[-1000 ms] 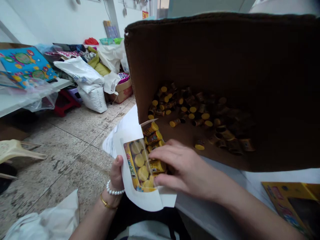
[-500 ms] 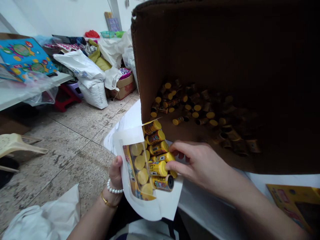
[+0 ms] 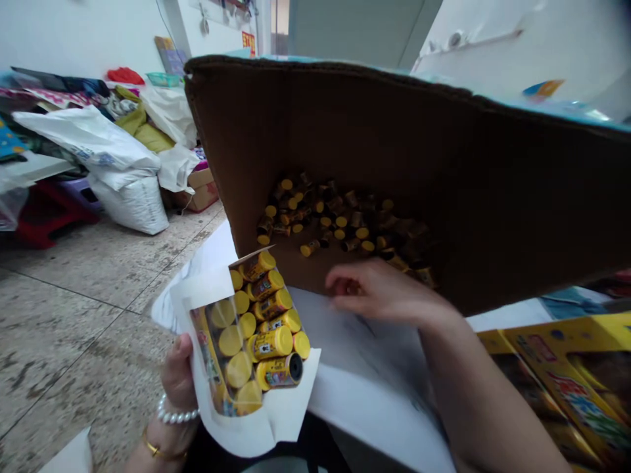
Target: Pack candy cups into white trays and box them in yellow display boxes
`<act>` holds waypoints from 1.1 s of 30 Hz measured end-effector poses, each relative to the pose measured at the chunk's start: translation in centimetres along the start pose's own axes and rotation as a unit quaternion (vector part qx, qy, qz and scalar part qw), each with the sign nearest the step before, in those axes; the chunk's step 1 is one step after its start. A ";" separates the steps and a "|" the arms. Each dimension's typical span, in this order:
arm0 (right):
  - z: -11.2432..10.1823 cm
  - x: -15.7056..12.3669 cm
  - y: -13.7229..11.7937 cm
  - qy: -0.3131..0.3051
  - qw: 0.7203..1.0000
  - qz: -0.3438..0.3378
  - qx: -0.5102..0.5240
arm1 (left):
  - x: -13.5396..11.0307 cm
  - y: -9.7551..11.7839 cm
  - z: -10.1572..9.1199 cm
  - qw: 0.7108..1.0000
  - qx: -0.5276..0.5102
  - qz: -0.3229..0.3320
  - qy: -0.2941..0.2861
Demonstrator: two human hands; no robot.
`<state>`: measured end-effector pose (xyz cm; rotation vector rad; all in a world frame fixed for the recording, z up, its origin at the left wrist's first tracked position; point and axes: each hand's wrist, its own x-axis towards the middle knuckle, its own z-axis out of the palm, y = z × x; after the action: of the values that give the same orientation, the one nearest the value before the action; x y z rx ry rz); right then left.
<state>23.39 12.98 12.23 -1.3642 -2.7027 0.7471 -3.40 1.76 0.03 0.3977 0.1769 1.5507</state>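
My left hand (image 3: 181,374), with a pearl bracelet and a gold bangle at the wrist, grips a small white-backed display box (image 3: 273,430) by its left side. A clear window and the open side show several small yellow-capped canisters (image 3: 270,345) packed inside in rows; one at the near end shows a dark round end. My right hand (image 3: 379,292) hovers between that box and a large brown carton (image 3: 315,118), slightly blurred. Its fingers are curled but apart from the thumb, with nothing visible between them. Loose canisters (image 3: 340,221) lie scattered on the carton's shaded floor.
Yellow printed boxes (image 3: 557,355) with windows lie at the right, beside my forearm. A white surface (image 3: 365,374) runs under the carton's mouth. Left on the floor stand a stuffed white sack (image 3: 131,197), a red stool (image 3: 54,210) and a small cardboard box (image 3: 202,190).
My right hand has left the canisters in the display box and moved right, towards the carton. The view has turned right, showing more yellow boxes. My left hand keeps its hold.
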 end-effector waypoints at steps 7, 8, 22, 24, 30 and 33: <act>0.8 1.7 5.1 0.022 0.973 0.146 -0.177 | 0.4 -0.5 0.7 0.998 0.010 0.029 0.055; 1.2 2.1 5.0 0.035 0.980 0.115 -0.161 | 0.4 -0.6 0.7 0.997 0.021 0.030 0.067; 5.6 0.7 -6.2 0.263 0.937 -0.174 0.151 | -0.2 -0.9 -0.4 0.993 0.082 0.007 0.089; 6.0 0.9 -6.4 0.252 0.941 -0.199 0.107 | -0.1 -1.0 0.1 0.992 0.085 0.005 0.095; 3.4 -0.1 -5.6 0.248 0.948 -0.199 0.012 | -0.2 -1.1 0.1 0.987 0.073 -0.006 0.144; 2.5 -1.8 -6.1 0.210 0.970 -0.124 -0.012 | -0.3 -1.1 -0.4 0.988 0.070 0.000 0.140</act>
<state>19.31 7.53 12.95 -1.0171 -2.4784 0.3545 -2.49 1.58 -0.78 0.2863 0.5066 1.5942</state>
